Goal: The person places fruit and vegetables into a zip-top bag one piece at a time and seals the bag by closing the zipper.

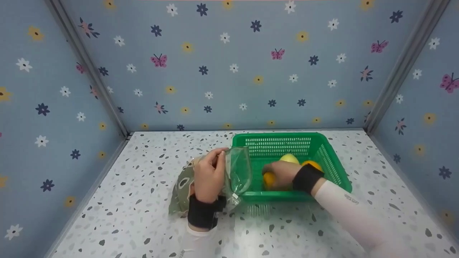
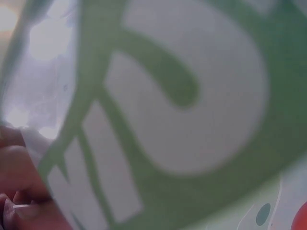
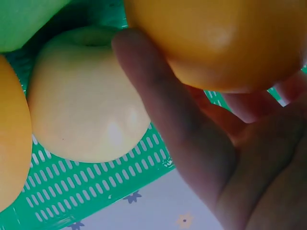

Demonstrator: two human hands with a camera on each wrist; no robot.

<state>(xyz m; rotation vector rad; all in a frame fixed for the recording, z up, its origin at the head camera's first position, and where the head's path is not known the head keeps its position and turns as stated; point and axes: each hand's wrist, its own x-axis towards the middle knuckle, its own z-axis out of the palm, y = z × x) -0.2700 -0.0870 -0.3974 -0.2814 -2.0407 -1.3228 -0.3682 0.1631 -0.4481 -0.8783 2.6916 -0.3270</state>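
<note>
Green plastic basket [image 1: 278,146]: inside, right hand [image 1: 283,173] grips round orange fruit [image 3: 230,40], likely firm; cup sides. Leftward, left hand [image 1: 209,176] pinches green-printed plastic bag [image 1: 183,191].

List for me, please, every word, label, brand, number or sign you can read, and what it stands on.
No text is readable.
Plastic bag: large pale shapes, cut off; cannot tell whether they are letters.
Right sleeve: grey print, too small to read.
Left sleeve: faint marking, too small to read.
</note>
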